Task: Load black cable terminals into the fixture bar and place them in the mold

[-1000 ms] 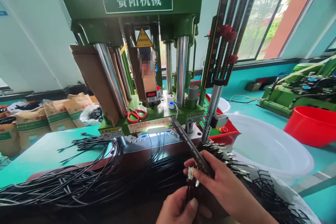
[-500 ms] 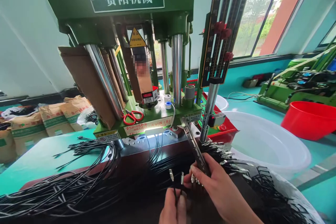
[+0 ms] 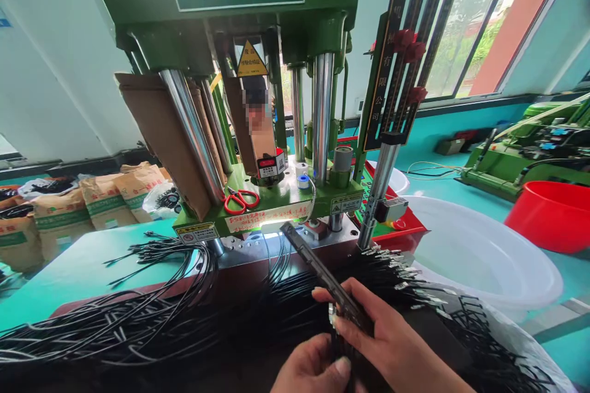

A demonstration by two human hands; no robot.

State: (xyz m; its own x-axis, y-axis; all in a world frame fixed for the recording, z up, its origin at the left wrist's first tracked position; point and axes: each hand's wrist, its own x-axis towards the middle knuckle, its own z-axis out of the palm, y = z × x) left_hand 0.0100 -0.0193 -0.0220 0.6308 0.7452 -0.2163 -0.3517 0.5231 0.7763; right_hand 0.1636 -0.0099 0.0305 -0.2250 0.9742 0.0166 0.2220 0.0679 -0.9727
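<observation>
Bar (image 3: pixel 322 274) is held, pointed toward the front edge of the press bed (image 3: pixel 281 196), in the right hand's (image 3: pixel 382 331) closed grip, while cabling (image 3: pixel 338 342) is pinched by the left hand (image 3: pixel 313 365), its connector (image 3: pixel 332 312) just beside the bar's left edge, apparently being seated, so careful alignment seems called for.

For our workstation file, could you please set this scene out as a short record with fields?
Right hand: holding a dark bar, thumb beside a silver connector
Left hand: closed around dark cable below the connector
Bar angle: slanted, far end toward the green press
Red-handled scissors: lying on the press's lower plate
Black cables: spread in front, at left
Right background: white tub, red tub
</observation>
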